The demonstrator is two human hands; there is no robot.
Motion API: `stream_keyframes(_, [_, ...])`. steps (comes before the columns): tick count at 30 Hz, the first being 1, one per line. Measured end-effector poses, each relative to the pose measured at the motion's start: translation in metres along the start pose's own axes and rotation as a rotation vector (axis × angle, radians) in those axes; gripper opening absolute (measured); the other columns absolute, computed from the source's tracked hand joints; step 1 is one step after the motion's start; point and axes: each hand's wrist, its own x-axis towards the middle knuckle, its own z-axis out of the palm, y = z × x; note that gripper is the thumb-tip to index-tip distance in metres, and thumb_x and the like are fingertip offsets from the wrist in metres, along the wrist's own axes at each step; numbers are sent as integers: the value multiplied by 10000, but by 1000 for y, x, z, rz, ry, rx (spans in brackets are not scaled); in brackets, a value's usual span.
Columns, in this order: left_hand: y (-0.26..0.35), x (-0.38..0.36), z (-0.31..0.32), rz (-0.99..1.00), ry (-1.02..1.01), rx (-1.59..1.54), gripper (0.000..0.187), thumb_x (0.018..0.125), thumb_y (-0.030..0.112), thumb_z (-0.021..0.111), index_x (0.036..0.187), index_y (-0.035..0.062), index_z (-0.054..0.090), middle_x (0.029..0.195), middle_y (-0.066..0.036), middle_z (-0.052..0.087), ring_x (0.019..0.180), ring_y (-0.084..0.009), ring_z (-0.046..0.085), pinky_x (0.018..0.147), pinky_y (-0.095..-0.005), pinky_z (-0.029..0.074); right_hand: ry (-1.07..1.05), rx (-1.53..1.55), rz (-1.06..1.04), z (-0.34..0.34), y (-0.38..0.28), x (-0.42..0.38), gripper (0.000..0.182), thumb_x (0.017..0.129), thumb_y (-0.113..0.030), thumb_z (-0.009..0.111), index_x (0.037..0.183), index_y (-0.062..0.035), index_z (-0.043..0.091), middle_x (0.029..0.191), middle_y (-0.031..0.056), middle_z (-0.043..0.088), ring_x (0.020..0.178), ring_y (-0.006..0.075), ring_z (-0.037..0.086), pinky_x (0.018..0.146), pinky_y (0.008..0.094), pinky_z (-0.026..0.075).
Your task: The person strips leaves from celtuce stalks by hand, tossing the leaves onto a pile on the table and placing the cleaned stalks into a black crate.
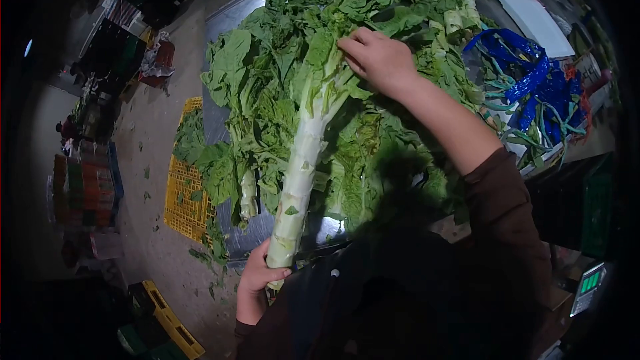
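A long pale-green celtuce stalk (298, 180) slants across the middle, its leafy top towards the far side of the metal table. My left hand (259, 270) is wrapped round its thick lower end, with the thumb across the front. At the leafy top, my right hand (381, 60) has its fingers curled in against the celtuce leaves (325, 60); the fingertips are partly hidden. Around and beneath the stalk lie many loose leaves (267, 47). Another celtuce stem (249, 195) shows to the left among the leaves, and more cut stems (461, 15) lie at the far right.
The metal table (217, 135) has its edge on the left. A yellow plastic crate (181, 193) with leaves stands on the floor beside it. Blue straps (527, 70) and a white board (527, 10) are at the right. A lit digital scale display (589, 285) is lower right.
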Motion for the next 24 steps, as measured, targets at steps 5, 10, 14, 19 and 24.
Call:
stream_keyframes(5, [-2,-1,-3,-14,-16,48,721,595,120,788,1251,-5,516,1036,-11,603,910,-103,551,830,-265,445,67,-60,-123,2,4,0,148,766,-211,642,884,-159,569,829,14,532,731,217,593,524,350,497])
stream_keyframes(10, [1,2,3,-16,-5,-14,722,597,121,797,1250,-7,517,1030,-13,605,908,-103,554,834,-263,447,-28,205,203,-6,1,-5,198,835,-207,629,1004,-105,614,922,63,586,822,243,615,659,356,510])
stream_keyframes(14, [9,5,3,-4,-20,26,751,591,135,814,1263,-9,510,1041,-15,604,934,-106,548,851,-272,441,104,456,336,-7,4,-3,180,850,-202,618,1009,-117,623,942,79,599,805,287,608,691,348,504])
stream_keyframes(19, [14,10,9,27,-2,57,761,585,148,825,1261,-9,513,1051,-20,601,945,-114,545,861,-280,435,116,398,52,-34,-29,-10,103,834,-153,613,918,-94,613,880,65,590,759,241,612,635,340,509])
stream_keyframes(24, [11,19,14,33,80,-47,737,586,173,822,1237,-8,527,1049,-24,601,938,-125,551,854,-279,437,-324,571,-292,-57,-72,-40,108,804,-124,604,906,-94,588,836,75,558,753,237,594,611,364,503])
